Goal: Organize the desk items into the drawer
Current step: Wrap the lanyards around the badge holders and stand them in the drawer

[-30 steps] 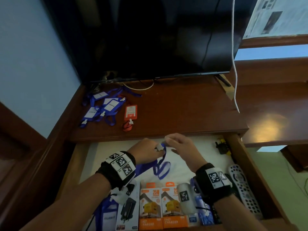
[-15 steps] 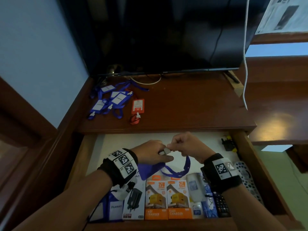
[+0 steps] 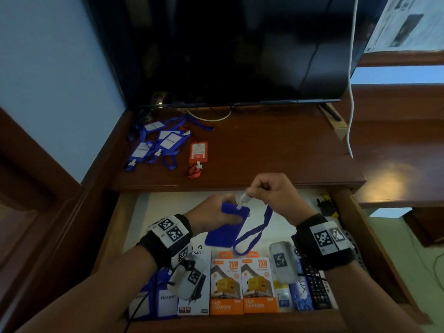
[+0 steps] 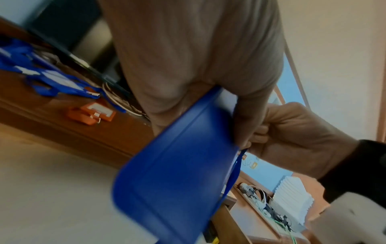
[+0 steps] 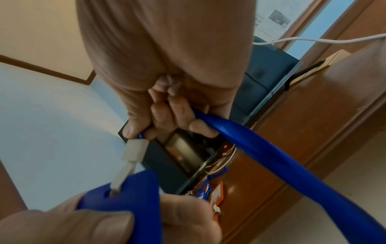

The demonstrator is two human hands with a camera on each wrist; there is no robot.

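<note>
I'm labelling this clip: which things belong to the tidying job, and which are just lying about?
Job: blue badge holder, its lanyard, left hand, right hand, drawer, blue badges and orange badge on the desk.
Lying about: screen, white cable.

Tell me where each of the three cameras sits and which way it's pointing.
Head: on the head, looking down at the open drawer and desk; both forearms show.
Left wrist: under the left hand, looking along it at the blue holder; the right hand shows too.
Right wrist: under the right hand, looking along it at the white clip and lanyard.
All three share the holder.
</note>
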